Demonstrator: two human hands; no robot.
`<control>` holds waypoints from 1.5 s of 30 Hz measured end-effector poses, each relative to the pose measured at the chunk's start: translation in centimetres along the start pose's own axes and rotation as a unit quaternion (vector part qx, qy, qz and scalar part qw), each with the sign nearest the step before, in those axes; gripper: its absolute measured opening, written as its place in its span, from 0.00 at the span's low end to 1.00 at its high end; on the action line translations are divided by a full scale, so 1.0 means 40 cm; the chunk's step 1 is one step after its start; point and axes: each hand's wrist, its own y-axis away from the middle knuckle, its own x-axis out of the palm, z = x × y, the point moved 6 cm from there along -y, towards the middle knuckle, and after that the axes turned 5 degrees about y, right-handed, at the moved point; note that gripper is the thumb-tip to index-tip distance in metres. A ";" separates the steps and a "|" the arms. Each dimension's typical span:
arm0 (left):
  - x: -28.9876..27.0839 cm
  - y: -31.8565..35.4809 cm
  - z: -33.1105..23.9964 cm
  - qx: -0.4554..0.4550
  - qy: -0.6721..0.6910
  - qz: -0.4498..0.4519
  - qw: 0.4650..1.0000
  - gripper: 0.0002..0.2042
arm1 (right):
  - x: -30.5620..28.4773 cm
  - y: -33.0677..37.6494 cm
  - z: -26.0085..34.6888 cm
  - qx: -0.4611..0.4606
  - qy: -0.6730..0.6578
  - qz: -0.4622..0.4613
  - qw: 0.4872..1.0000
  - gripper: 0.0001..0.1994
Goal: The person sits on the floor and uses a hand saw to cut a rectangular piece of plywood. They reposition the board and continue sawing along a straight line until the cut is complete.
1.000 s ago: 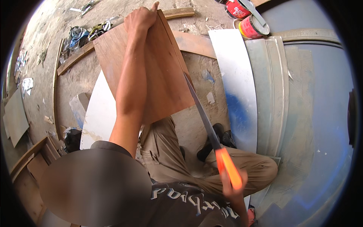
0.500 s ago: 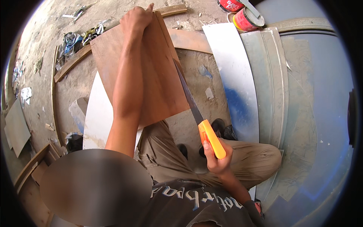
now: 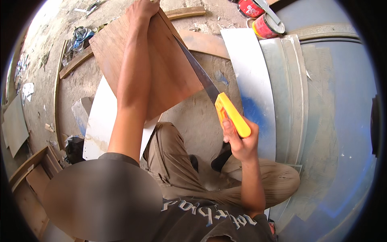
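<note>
My left hand (image 3: 142,9) grips the far top edge of a brown plywood board (image 3: 169,68) that stands tilted over the ground. My right hand (image 3: 238,141) is closed around the yellow handle of a hand saw (image 3: 230,113). The saw's dark blade (image 3: 197,69) runs up along the board's right edge. My bent knees in khaki trousers (image 3: 173,169) sit below the board.
A white sheet (image 3: 252,80) lies to the right of the board and another white panel (image 3: 98,125) under its left side. Two red tins (image 3: 262,18) stand at the top right. Wood strips (image 3: 72,64) and scraps lie at the left; a blue-grey surface (image 3: 342,121) fills the right.
My right hand has pushed the saw forward and up along the board's right edge, so the yellow handle now sits much closer to the board. My left hand keeps its hold.
</note>
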 end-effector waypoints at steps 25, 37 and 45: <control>-0.009 0.001 -0.003 -0.057 0.051 0.009 0.997 0.34 | -0.140 0.239 0.134 0.011 0.129 0.040 0.991 0.05; -0.016 0.016 -0.006 -0.045 0.062 0.018 0.997 0.34 | -0.142 0.235 0.165 0.030 0.132 0.076 0.988 0.10; 0.061 -0.010 0.008 -0.006 0.009 0.036 0.999 0.35 | 0.007 0.066 0.105 0.034 0.089 0.038 0.995 0.06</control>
